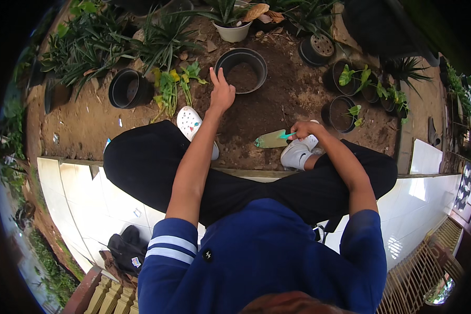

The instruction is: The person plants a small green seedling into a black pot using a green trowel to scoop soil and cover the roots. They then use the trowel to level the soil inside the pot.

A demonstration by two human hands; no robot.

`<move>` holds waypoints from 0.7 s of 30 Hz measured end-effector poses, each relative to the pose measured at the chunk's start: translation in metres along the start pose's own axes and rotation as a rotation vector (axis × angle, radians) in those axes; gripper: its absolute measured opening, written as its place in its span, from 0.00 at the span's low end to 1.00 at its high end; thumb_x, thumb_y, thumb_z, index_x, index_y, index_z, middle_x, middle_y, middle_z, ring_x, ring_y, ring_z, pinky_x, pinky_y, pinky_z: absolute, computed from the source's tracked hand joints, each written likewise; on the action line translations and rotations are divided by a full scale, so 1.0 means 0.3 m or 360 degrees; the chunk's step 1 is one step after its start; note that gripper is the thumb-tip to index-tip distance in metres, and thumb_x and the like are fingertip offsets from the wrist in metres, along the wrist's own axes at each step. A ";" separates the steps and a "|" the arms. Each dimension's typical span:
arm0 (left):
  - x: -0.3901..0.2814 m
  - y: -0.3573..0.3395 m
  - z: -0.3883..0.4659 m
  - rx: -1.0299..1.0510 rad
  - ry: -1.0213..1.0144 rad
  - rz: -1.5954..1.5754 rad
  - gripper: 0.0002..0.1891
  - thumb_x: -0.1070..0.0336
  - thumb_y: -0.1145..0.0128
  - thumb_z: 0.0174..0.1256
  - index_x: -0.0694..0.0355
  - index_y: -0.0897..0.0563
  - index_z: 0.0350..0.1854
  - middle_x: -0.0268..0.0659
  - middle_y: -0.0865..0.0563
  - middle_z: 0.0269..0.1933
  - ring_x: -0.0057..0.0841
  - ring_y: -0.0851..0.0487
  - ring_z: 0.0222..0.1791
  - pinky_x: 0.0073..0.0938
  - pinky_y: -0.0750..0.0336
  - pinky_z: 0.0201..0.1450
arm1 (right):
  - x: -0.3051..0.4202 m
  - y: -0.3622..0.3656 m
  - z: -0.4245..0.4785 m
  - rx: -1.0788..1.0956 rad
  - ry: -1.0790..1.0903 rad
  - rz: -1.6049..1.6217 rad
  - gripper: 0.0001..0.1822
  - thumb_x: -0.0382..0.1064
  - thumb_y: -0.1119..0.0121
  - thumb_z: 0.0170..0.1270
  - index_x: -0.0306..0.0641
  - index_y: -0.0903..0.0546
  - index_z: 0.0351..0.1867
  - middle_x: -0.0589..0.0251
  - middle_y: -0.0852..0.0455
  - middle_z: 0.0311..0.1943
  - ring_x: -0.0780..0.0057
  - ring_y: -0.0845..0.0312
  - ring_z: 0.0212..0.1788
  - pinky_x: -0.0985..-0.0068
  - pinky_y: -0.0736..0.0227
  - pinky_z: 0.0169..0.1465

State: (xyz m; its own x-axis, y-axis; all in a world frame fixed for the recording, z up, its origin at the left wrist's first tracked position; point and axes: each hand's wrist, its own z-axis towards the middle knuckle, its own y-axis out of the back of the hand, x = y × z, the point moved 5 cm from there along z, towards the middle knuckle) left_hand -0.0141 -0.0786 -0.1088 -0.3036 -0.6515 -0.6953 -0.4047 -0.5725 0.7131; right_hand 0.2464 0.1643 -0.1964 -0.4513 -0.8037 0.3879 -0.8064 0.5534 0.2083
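Observation:
My left hand [222, 93] reaches forward with two fingers extended and the others bent. Its fingertips are at the left rim of a round black plastic plant pot [261, 74]; whether they touch it I cannot tell. Brown soil [241, 77] shows inside the pot. My right hand [304, 128] grips a garden trowel [272, 140] just above my white shoe. Its dirt-smeared blade, with a teal-green neck, points left over the bare soil. Cut leafy plants [170, 92] with green and yellowing leaves lie left of the pot.
Another black pot [127, 89] stands at the left. At the right are an overturned pot [317, 50] with drainage holes and several potted seedlings [353, 112]. A white pot [232, 32] holds a spiky plant at the back. White tiles [121, 188] border the soil bed.

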 end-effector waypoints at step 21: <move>0.002 -0.002 0.014 -0.0053 -0.0047 -0.0057 0.39 0.69 0.48 0.69 0.67 0.50 0.80 0.59 0.62 0.82 0.67 0.19 0.55 0.54 0.21 0.54 | 0.037 0.308 0.119 -0.1102 -0.0181 -0.0273 0.19 0.58 0.37 0.69 0.49 0.12 0.48 0.56 0.10 0.44 0.55 0.18 0.57 0.48 0.38 0.58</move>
State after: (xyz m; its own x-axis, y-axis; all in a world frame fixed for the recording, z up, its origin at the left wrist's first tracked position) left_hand -0.0175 -0.0765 -0.1099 -0.3150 -0.6155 -0.7225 -0.3869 -0.6118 0.6899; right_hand 0.1533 0.1985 -0.2047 -0.4076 -0.8885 0.2107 -0.4593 0.3989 0.7937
